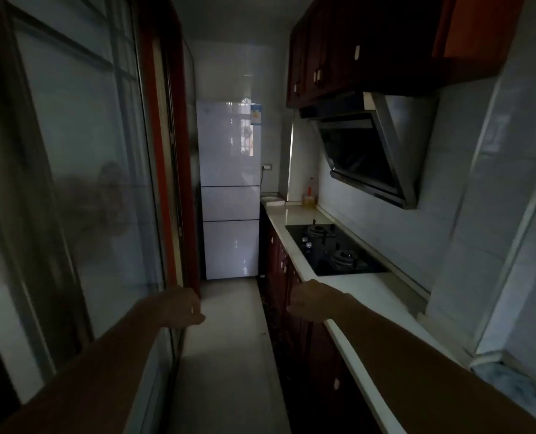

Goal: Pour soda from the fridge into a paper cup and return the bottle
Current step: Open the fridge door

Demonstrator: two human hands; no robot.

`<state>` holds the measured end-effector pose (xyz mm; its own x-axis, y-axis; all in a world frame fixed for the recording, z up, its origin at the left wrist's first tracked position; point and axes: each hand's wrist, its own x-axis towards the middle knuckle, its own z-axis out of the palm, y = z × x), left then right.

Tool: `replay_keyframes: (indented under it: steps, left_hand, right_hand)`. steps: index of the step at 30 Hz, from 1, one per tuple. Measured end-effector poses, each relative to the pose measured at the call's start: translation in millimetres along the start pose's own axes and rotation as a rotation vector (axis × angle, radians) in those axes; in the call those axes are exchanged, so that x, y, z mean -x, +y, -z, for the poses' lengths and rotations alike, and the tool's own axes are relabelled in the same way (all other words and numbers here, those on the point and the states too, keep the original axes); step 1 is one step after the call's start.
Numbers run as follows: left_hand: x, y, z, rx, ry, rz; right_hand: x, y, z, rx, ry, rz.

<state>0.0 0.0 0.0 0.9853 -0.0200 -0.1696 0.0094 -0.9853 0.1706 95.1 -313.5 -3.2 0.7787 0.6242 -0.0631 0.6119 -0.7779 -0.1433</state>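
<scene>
A tall white fridge (229, 189) with three closed doors stands at the far end of a narrow, dim kitchen. My left hand (183, 305) and my right hand (312, 300) are stretched out in front of me at waist height, both loosely curled with nothing in them, still far from the fridge. My right hand hovers over the front edge of the white counter (366, 296). No soda bottle or paper cup is visible.
A glass sliding door (82, 183) lines the left wall. On the right, a black gas hob (332, 249) sits in the counter under a range hood (370, 148) and dark red cabinets. A bottle (310, 194) stands at the counter's far end. The tiled floor (229, 339) leads to the fridge.
</scene>
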Motion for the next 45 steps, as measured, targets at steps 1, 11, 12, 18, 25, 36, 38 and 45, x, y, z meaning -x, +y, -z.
replay_keyframes:
  steps: [1, 11, 12, 18, 25, 36, 38, 45]
  left_hand:
    - [-3.8, -0.4, -1.2, -0.006, -0.006, 0.006]
    - [-54.7, -4.5, -13.2, -0.046, -0.058, 0.025]
    - [-61.1, -3.1, -13.7, -0.058, -0.077, 0.033]
    - [-119.4, 4.4, -5.6, -0.063, -0.086, 0.047]
    - [-207.2, 28.9, 15.9, -0.071, -0.048, 0.099]
    - [-288.4, 16.3, 4.5, -0.108, -0.154, 0.190]
    - [-300.6, 5.8, 5.2, -0.107, -0.177, 0.203]
    - [-366.1, -43.7, 5.0, -0.107, -0.212, 0.224]
  right_hand:
    - [-2.4, 3.3, -3.0, -0.017, 0.008, 0.001]
    - [-41.9, 35.9, -19.3, -0.059, -0.051, -0.070]
    - [-51.2, 43.8, -22.3, -0.064, -0.054, -0.074]
    - [-113.7, 97.8, -32.1, -0.074, -0.064, -0.049]
    - [-185.6, 164.9, -16.9, -0.045, -0.056, 0.017]
    - [-278.5, 224.0, -32.6, -0.034, -0.154, 0.024]
    - [-301.0, 221.6, -39.1, -0.037, -0.169, 0.036]
    - [-385.8, 208.2, -53.1, -0.014, -0.197, 0.116]
